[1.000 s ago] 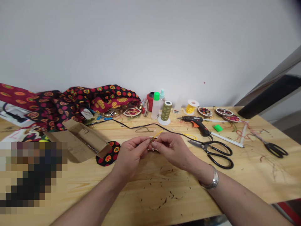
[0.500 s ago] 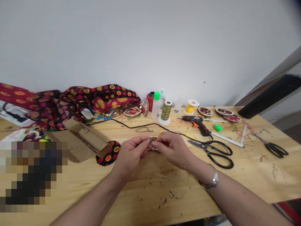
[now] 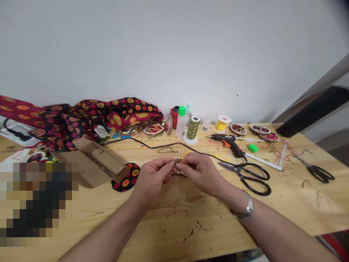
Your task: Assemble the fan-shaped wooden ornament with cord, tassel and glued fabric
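Note:
My left hand (image 3: 155,175) is closed in a pinch, thumb against fingers, at a small white-edged ornament (image 3: 180,174) that shows partly under the fingertips. Thumb and forefinger of my right hand (image 3: 200,171) press together right beside it, on a yellow thread (image 3: 183,156) sticking up between the hands. A greenish bit shows where the fingertips meet; its shape is too small to tell. Left of my left hand lies a round patterned fabric piece (image 3: 128,178), partly under an open cardboard box (image 3: 100,163). Large black-handled scissors (image 3: 252,177) lie right of my right hand.
Behind my hands stand a green-capped bottle (image 3: 180,122), an olive thread spool (image 3: 193,128) and a yellow spool (image 3: 221,123). A glue gun (image 3: 229,143) lies with its black cord (image 3: 152,147) across the table. Patterned fabric (image 3: 92,116) is heaped back left; smaller scissors (image 3: 317,171) lie right.
Both hands stay in nearly the same place, still pinching. The yellow thread between them has shifted very slightly; the things on the table have not moved.

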The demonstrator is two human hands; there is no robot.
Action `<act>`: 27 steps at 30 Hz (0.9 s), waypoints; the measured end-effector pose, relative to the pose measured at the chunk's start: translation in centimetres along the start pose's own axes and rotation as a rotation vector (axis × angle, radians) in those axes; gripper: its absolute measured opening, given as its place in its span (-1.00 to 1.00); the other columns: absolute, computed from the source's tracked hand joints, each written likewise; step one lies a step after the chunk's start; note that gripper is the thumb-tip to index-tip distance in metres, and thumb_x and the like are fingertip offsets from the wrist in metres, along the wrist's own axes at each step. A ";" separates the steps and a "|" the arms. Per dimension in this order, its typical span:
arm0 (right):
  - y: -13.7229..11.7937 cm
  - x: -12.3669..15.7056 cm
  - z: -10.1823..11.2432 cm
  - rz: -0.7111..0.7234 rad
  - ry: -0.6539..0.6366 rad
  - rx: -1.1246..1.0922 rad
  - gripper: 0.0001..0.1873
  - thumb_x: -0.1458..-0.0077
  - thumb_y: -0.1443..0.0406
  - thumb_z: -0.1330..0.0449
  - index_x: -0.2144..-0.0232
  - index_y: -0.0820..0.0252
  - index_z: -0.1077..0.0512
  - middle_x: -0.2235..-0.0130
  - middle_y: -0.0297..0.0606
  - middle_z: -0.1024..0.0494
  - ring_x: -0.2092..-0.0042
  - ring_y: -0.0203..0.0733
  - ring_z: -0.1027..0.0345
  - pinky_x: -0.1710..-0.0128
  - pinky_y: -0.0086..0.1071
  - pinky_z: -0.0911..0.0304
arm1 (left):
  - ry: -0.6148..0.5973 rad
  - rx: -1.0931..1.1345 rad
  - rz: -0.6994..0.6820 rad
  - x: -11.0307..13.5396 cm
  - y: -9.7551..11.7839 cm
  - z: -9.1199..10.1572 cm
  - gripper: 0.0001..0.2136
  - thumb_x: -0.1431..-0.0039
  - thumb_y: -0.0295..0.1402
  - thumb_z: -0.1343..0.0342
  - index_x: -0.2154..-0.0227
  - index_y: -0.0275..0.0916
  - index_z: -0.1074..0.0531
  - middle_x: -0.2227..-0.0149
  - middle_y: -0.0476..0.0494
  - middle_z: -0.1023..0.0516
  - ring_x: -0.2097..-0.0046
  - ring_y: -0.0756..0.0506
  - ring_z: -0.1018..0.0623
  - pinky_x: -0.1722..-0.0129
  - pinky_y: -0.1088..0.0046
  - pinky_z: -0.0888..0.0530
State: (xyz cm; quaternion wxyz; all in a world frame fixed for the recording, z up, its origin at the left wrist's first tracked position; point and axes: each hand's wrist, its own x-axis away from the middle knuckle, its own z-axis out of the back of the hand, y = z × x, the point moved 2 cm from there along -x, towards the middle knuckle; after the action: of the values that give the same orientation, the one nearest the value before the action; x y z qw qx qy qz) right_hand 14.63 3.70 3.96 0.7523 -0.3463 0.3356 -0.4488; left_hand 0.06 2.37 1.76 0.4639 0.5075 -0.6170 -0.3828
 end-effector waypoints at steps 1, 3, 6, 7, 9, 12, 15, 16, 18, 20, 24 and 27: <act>0.0 0.0 0.0 -0.005 0.000 0.001 -0.80 -0.06 0.35 -0.13 0.55 0.26 -0.48 0.55 -0.37 -0.43 0.50 -0.39 -0.19 0.50 -0.51 -0.08 | -0.001 -0.002 0.000 0.0 0.0 0.0 -0.81 0.09 -0.31 -0.25 0.45 -0.36 -0.55 0.59 -0.02 -0.40 0.62 0.16 -0.16 0.63 0.59 -0.03; -0.1 -0.1 -0.1 -0.014 0.002 -0.002 -0.80 -0.05 0.35 -0.14 0.55 0.26 -0.48 0.56 -0.37 -0.42 0.50 -0.39 -0.19 0.49 -0.51 -0.08 | -0.003 -0.007 -0.001 0.0 0.0 0.0 -0.81 0.08 -0.31 -0.25 0.44 -0.36 -0.55 0.59 -0.02 -0.40 0.62 0.16 -0.16 0.63 0.59 -0.03; -0.1 -0.1 -0.1 -0.026 0.007 -0.011 -0.81 -0.05 0.35 -0.14 0.56 0.26 -0.48 0.56 -0.37 -0.43 0.49 -0.39 -0.20 0.49 -0.51 -0.09 | -0.004 -0.005 0.003 0.1 -0.1 0.0 -0.80 0.08 -0.31 -0.25 0.43 -0.36 -0.55 0.60 -0.01 -0.39 0.62 0.16 -0.15 0.63 0.59 -0.03; -0.1 -0.2 -0.1 -0.031 0.008 -0.016 -0.81 -0.05 0.36 -0.15 0.56 0.26 -0.48 0.56 -0.37 -0.44 0.49 -0.40 -0.21 0.49 -0.52 -0.09 | -0.005 -0.005 0.006 0.1 -0.1 0.1 -0.79 0.09 -0.30 -0.25 0.42 -0.36 -0.55 0.61 -0.01 -0.39 0.62 0.16 -0.15 0.63 0.59 -0.03; 0.0 -0.2 -0.2 -0.045 0.009 -0.027 -0.81 -0.04 0.36 -0.15 0.58 0.25 -0.47 0.57 -0.39 -0.43 0.50 -0.40 -0.21 0.49 -0.52 -0.08 | -0.004 -0.007 0.009 0.1 -0.2 0.1 -0.78 0.10 -0.30 -0.25 0.41 -0.36 -0.56 0.61 -0.01 -0.39 0.62 0.15 -0.16 0.62 0.59 -0.03; 0.1 -0.2 -0.2 -0.068 0.008 -0.051 -0.79 -0.03 0.35 -0.17 0.62 0.25 -0.44 0.60 -0.41 -0.40 0.52 -0.42 -0.19 0.50 -0.54 -0.07 | -0.002 -0.017 0.009 0.0 -0.2 0.1 -0.76 0.10 -0.29 -0.26 0.39 -0.36 -0.55 0.62 0.00 -0.39 0.62 0.15 -0.16 0.62 0.60 -0.03; 0.2 -0.3 -0.2 -0.101 0.009 -0.077 -0.79 -0.01 0.32 -0.19 0.63 0.26 -0.44 0.62 -0.42 -0.40 0.53 -0.42 -0.18 0.52 -0.54 -0.07 | 0.004 -0.030 0.016 0.0 -0.3 0.1 -0.76 0.11 -0.29 -0.26 0.39 -0.37 -0.55 0.62 0.01 -0.38 0.62 0.16 -0.16 0.63 0.61 -0.03; 0.3 -0.3 -0.2 -0.118 0.009 -0.086 -0.78 0.00 0.31 -0.20 0.63 0.26 -0.45 0.62 -0.42 -0.40 0.54 -0.42 -0.18 0.53 -0.55 -0.06 | 0.007 -0.035 0.018 0.0 -0.3 0.1 -0.75 0.11 -0.29 -0.26 0.39 -0.37 -0.55 0.62 0.01 -0.38 0.62 0.16 -0.16 0.63 0.62 -0.03; 0.5 -0.4 -0.2 -0.158 0.001 -0.109 -0.78 0.01 0.28 -0.20 0.62 0.26 -0.47 0.63 -0.41 -0.41 0.54 -0.42 -0.17 0.55 -0.54 -0.05 | 0.012 -0.052 0.019 0.0 -0.3 0.1 -0.75 0.11 -0.29 -0.26 0.37 -0.37 -0.54 0.62 0.02 -0.40 0.62 0.16 -0.17 0.63 0.63 -0.05; 0.7 -0.5 -0.3 -0.189 -0.010 -0.137 -0.78 0.01 0.26 -0.20 0.60 0.26 -0.49 0.62 -0.39 -0.43 0.54 -0.40 -0.18 0.55 -0.53 -0.06 | 0.016 -0.079 0.014 0.1 -0.3 0.2 -0.74 0.10 -0.29 -0.26 0.35 -0.35 -0.55 0.61 0.02 -0.42 0.62 0.16 -0.18 0.63 0.63 -0.07; 0.9 -0.5 -0.3 -0.212 -0.023 -0.172 -0.76 0.03 0.24 -0.20 0.61 0.28 -0.50 0.61 -0.36 -0.46 0.54 -0.38 -0.20 0.54 -0.52 -0.08 | 0.014 -0.170 -0.029 0.0 -0.3 0.3 -0.79 0.06 -0.31 -0.23 0.34 -0.29 -0.56 0.59 0.03 -0.47 0.61 0.15 -0.22 0.62 0.64 -0.14; 0.8 -0.5 -0.3 -0.217 -0.030 -0.199 -0.78 0.03 0.25 -0.20 0.60 0.27 -0.52 0.59 -0.35 -0.49 0.54 -0.38 -0.22 0.53 -0.52 -0.10 | 0.016 -0.247 -0.082 0.0 -0.2 0.3 -0.84 0.03 -0.33 -0.21 0.35 -0.24 -0.57 0.57 0.06 -0.50 0.59 0.14 -0.27 0.59 0.64 -0.21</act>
State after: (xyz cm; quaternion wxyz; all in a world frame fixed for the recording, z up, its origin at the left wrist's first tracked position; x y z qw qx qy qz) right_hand 14.55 4.36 3.27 0.6665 -0.4599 0.3277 -0.4867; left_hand -0.23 2.30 1.52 0.5118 0.4741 -0.5403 -0.4705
